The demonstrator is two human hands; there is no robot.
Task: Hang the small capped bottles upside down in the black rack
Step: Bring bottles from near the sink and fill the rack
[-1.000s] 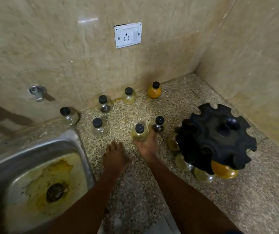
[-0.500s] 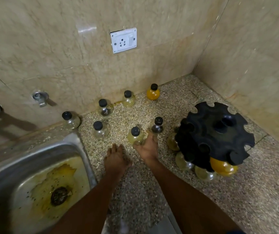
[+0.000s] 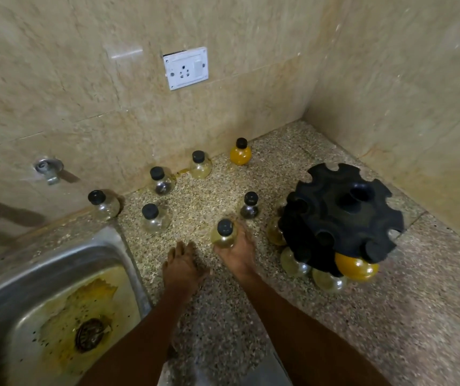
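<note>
We are finding no brand, label or readable writing on any bottle, on the black rack [image 3: 343, 213] or on the white wall socket [image 3: 186, 68]; our right hand [image 3: 237, 254] is closing around a pale yellow bottle [image 3: 224, 235], fingers wrapped about its round body, with its black cap pointing up and slightly toward the camera, so its long axis is standing nearly vertical; whether it is lifted clear of the speckled counter [image 3: 390, 316] we cannot tell; our left hand [image 3: 182, 267] is lying flat on the counter just beside it, fingers extended and holding nothing; six more bottles are standing upright, caps up, behind the hands: an orange bottle [image 3: 240, 152] near the wall, a pale bottle [image 3: 200, 165] next to it, three clear ones [image 3: 161, 181] [image 3: 153, 219] [image 3: 103, 202] toward the steel sink [image 3: 42, 302], and a small dark-looking one [image 3: 249, 205] between our right hand and the rack; the rack is sitting to the right near the corner, with several bottles hanging cap-up into its slots, their round bodies pointing down, among them a full orange one [image 3: 355, 270] at its near edge.
</note>
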